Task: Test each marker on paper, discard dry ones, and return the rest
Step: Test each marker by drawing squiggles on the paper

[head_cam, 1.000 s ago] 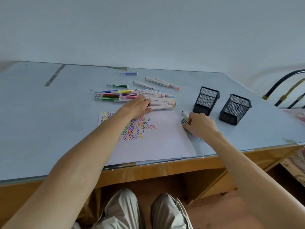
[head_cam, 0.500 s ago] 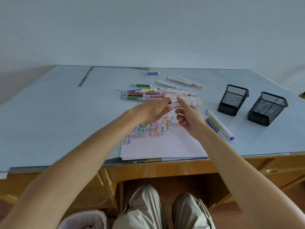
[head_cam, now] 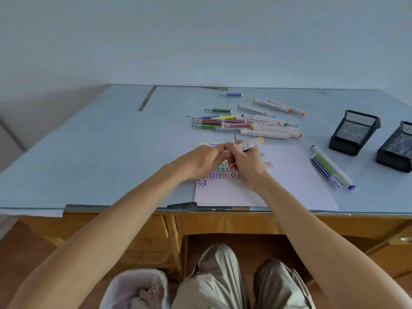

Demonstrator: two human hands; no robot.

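My glass-topped desk (head_cam: 89,152) carries scribbled paper (head_cam: 289,181) at centre, a heap of markers (head_cam: 245,124) above it, three more markers (head_cam: 330,168) right, two mesh holders (head_cam: 354,132) at far right

Both hands meet over the paper (head_cam: 289,175): the right hand (head_cam: 247,163) grips a white marker (head_cam: 250,144) with a yellow end, and the left hand (head_cam: 200,161) pinches its near-left end. A messy pile of markers (head_cam: 245,124) lies just beyond the sheet. Three more markers (head_cam: 330,168) sit just right of the paper, two black mesh cups (head_cam: 354,132) further right. A bin (head_cam: 136,288) sits on the floor by the knees.
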